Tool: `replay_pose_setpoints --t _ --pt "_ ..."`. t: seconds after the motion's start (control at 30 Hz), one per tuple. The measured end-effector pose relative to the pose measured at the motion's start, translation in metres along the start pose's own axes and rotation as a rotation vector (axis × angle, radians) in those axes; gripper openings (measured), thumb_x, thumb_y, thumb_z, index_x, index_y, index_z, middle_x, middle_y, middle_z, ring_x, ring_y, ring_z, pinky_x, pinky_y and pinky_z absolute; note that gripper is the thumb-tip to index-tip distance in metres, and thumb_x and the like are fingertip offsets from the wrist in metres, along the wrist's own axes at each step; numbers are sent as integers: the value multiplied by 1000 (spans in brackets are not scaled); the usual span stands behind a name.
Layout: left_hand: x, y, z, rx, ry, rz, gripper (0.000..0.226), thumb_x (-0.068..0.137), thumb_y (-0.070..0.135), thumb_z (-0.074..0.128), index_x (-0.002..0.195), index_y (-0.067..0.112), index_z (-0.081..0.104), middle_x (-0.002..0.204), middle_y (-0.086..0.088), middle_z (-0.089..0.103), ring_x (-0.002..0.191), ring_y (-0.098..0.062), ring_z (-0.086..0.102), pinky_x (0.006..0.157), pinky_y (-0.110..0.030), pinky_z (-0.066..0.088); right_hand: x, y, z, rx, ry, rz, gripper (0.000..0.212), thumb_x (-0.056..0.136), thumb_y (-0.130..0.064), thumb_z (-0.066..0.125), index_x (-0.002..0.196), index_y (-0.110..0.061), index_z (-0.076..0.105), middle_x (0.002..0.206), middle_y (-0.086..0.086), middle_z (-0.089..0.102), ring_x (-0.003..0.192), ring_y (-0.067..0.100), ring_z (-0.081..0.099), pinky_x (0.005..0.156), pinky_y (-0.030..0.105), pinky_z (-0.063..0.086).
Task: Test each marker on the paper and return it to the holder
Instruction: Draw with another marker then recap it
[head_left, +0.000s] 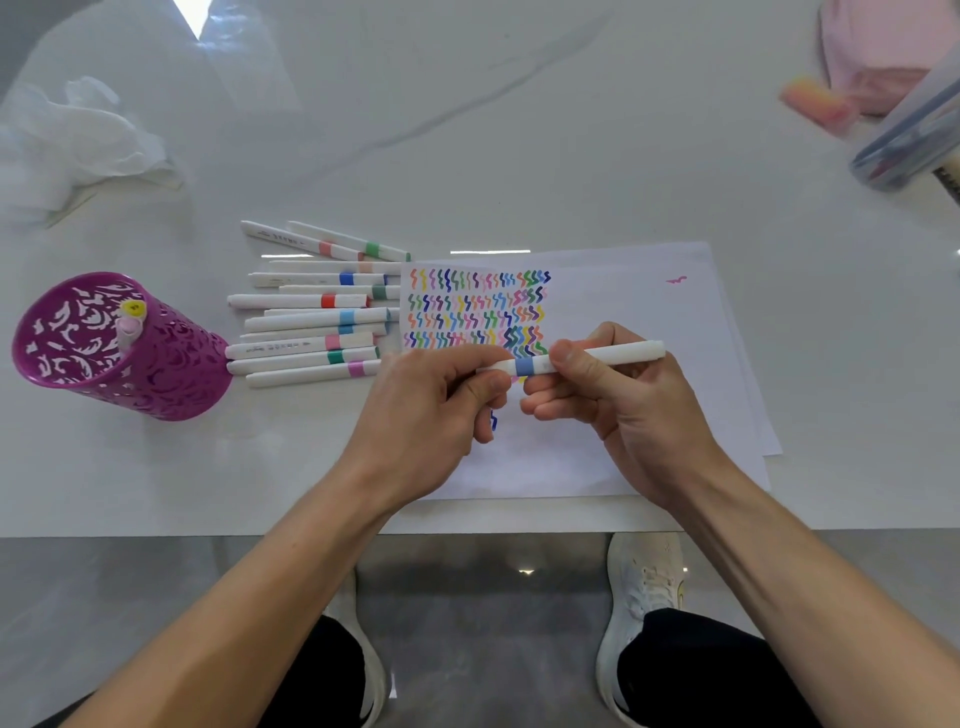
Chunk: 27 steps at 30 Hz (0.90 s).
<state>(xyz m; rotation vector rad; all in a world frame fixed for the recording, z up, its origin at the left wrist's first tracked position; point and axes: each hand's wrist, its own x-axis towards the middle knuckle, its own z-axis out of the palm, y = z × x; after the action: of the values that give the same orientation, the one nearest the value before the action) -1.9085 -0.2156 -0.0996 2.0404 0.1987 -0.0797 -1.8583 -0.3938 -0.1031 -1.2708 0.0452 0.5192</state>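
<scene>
Left grip: I see fingers curled, thumb and forefinger pinching the left end of the marker, beside its blue band.
Right grip: clenched round the same marker's white barrel.
Marker: held level just above the paper, over rows of coloured squiggles.
Holder: purple, pierced, standing at left with one pen inside; loose markers lie between it and the paper.
Worktop: white, grey-veined; crumpled white wrap far left.
Floor: grey, with white shoes.
</scene>
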Motion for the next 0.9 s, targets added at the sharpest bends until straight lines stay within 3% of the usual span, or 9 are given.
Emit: replay_pose_setpoints --t 0.23,0.43,0.57,0.67,0.77,0.9 --pt "5 5 -14 -67 -28 41 10 97 18 63 97 16 73 75 4 71 62 -11 66 56 -21 53 4 -3 4 22 2 10 17 80 -18 73 88 -4 69 81 20 75 67 28 75 60 26 60" --pt "8 8 -28 -405 181 -7 8 93 12 67 96 6 71 77 -5 73 66 -15 67 61 -28 54 8 0 2 -25 43 31 27 79 -28 75 95 -7 70 73 12 70 60 23 66 56 27 55" --pt "6 6 -42 -418 344 40 5 95 9 66 93 8 70 82 -3 77 73 -21 73 68 -31 58 10 8 -4 -489 156 -117 13 91 -28 76 91 -16 71 64 7 70 51 18 61 50 27 49" --pt "0 6 -53 -391 471 88 4 95 10 66 93 13 69 88 -1 78 86 -21 76 79 -38 61 7 16 -6 -864 223 -267 12 93 -33 74 87 -24 70 61 -3 67 55 11 62 58 27 51" --pt "-8 6 -60 -248 570 166 5 94 17 68 99 13 68 96 -5 77 93 -18 75 83 -46 61 5 24 -6 -1090 226 -328 10 93 -34 72 89 -26 69 65 -12 64 63 10 62 63 32 53" --pt "-20 10 -68 -126 695 192 13 95 22 68 107 16 69 99 1 75 92 -10 74 80 -30 61 3 34 -4 -1245 214 -388 11 92 -30 70 85 -25 64 71 -12 62 66 15 61 63 34 52"
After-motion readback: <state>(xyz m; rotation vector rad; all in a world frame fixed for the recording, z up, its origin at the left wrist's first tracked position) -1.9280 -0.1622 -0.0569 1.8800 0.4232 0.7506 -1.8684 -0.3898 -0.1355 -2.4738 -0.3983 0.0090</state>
